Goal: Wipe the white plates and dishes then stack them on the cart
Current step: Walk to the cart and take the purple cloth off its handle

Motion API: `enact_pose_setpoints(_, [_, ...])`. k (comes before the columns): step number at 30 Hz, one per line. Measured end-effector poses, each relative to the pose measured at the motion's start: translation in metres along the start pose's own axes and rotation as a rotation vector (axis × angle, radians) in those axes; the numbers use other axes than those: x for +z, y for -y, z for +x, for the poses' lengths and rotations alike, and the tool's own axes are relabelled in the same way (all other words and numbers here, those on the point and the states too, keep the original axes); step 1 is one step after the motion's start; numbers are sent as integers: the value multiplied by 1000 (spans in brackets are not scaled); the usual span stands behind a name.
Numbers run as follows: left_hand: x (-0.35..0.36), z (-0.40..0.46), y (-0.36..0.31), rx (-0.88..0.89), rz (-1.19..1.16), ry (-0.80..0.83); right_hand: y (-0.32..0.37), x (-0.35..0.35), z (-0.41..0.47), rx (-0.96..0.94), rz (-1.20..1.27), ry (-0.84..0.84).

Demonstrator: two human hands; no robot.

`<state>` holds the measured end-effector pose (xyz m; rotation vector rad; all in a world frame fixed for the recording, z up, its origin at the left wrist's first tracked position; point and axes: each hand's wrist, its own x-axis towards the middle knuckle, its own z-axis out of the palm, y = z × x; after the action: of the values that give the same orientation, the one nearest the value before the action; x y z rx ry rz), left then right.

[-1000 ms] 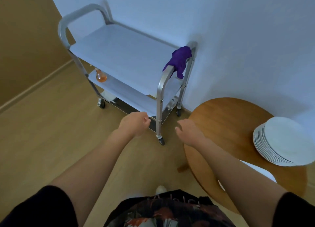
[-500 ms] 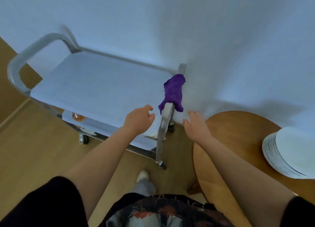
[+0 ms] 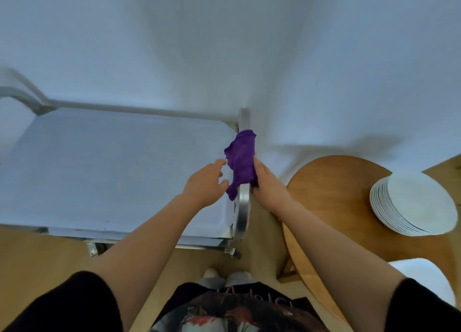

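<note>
Fingers (image 3: 257, 167) of the right hand (image 3: 268, 182) lie against the right side of the purple cloth (image 3: 242, 161); their tips are hidden behind it, so whether they grip or only touch cannot be told. The cloth is crumpled, dark violet, draped over the cart's (image 3: 112, 172) metal end handle (image 3: 244, 207), hanging on both sides. Just left of the cloth, the left hand (image 3: 205, 182) hovers with fingers (image 3: 219, 162) loosely spread, released, holding nothing, thumb tip near the cloth's lower fold. Both forearms extend forward from black sleeves. Well right of the right fingers, a stack of white plates (image 3: 414, 203) sits at the far edge of the round wooden bench (image 3: 331, 182); plates plain, glossy, evenly stacked. The cart's top shelf, left of the fingers, is flat and pale. Print on the person's shirt is illegible.
</note>
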<state>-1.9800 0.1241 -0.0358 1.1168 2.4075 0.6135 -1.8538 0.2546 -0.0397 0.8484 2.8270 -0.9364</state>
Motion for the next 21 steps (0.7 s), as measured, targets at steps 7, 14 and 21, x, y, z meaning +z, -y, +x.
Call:
enact_pose_setpoints(7, [-7, 11, -20, 216, -92, -154, 7, -27, 8, -5, 22, -207])
enact_pose_setpoints(14, [3, 15, -76, 334, -120, -15, 3, -82, -20, 106, 171, -274])
enact_pose_setpoints(21, [35, 11, -136, 220, -360, 510, -63, -96, -95, 450, 467, -336])
